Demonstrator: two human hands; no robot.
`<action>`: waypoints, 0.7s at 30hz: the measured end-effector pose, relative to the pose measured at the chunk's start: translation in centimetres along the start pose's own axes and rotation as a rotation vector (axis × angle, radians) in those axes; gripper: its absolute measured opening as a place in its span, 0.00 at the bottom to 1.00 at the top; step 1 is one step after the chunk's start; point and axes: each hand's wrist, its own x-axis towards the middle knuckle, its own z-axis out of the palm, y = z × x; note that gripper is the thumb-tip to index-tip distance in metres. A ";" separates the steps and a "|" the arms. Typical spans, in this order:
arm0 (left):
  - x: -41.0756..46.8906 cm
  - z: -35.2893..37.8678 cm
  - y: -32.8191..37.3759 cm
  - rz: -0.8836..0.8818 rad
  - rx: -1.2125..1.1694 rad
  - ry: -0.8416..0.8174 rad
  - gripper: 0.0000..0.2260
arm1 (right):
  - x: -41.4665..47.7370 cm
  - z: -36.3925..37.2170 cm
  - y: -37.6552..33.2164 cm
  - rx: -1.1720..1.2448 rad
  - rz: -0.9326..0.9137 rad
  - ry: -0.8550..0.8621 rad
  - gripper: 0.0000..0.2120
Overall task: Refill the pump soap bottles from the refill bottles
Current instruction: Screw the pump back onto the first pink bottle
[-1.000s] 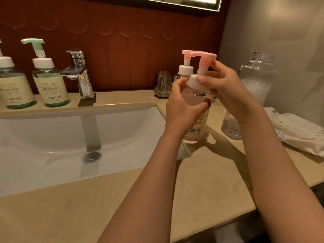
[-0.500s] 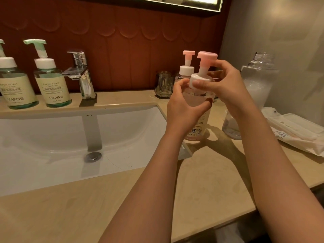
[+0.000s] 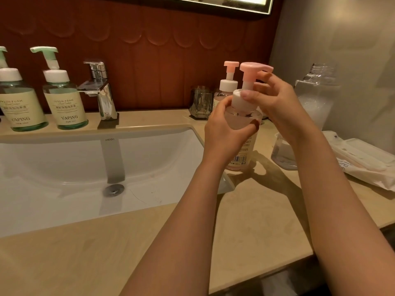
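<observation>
Risks tipping the pink pump bottle [image 3: 242, 152], upright on the counter [image 3: 256, 210] just right of the sink [image 3: 64, 163], through any slackening of the left hand [image 3: 224, 129] clamped round its body against the twist of the right hand [image 3: 277, 103], fingers curled on the white collar [image 3: 241, 101]; risks slopping soap with a sudden release of that collar. Counts two pink pump bottles with the second pink bottle [image 3: 228, 84] behind, two green pump bottles [image 3: 64, 103], one clear refill bottle [image 3: 316, 97], one glass tumbler [image 3: 201, 102], one pack of wipes [image 3: 367, 159].
</observation>
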 end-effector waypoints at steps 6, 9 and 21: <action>0.1 0.1 -0.1 -0.008 0.051 0.019 0.29 | -0.2 0.2 0.1 -0.134 -0.052 0.070 0.23; 0.1 0.2 -0.1 -0.004 0.053 0.019 0.29 | -0.1 0.6 0.2 -0.241 -0.065 0.108 0.24; 0.3 0.3 -0.3 -0.002 0.051 0.030 0.30 | -0.6 0.0 -0.7 -0.093 -0.062 0.022 0.14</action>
